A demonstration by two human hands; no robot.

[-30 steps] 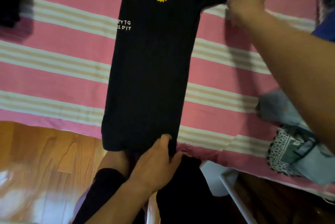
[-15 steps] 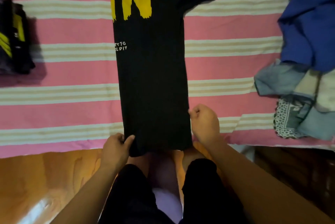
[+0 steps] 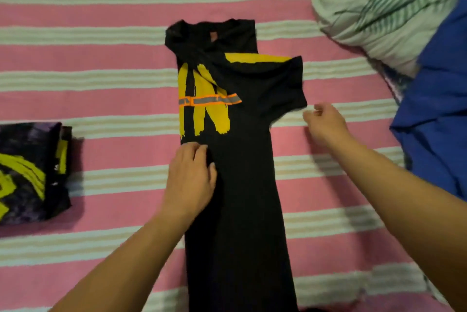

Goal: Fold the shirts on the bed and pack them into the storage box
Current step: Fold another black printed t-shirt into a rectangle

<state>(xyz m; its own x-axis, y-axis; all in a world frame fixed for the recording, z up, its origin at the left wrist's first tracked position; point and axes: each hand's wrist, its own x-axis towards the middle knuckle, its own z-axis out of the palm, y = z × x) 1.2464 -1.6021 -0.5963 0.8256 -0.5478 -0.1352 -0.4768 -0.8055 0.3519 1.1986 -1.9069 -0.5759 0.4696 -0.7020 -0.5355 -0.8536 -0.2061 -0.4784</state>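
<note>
1. A black T-shirt lies flat on a bed covered by a pink, white and beige striped bedspread. The shirt is folded into a long narrow strip that runs away from the person, between the two hands, with the collar at the far end.

2. The left hand rests palm down on the left edge of the shirt, about midway along it. Its fingers are fairly straight and press the cloth – they do not curl round anything.

3. Just beyond the left hand's fingertips is the shirt's print: thick yellow brush strokes crossed by a grey band edged in orange.

4. The right hand hovers over the bedspread just to the right of the shirt, near the sleeve that sticks out on that side. Its fingers are loosely curled and hold nothing; whether a fingertip touches the sleeve hem cannot be told.

5. Well to the left of the left hand sits a folded dark shirt with yellow-green markings, partly cut off by the picture's edge.

6. Beyond and to the right of the right hand lies a rumpled pale green cloth – and beside it, nearer the person, a bright blue cloth.
</note>
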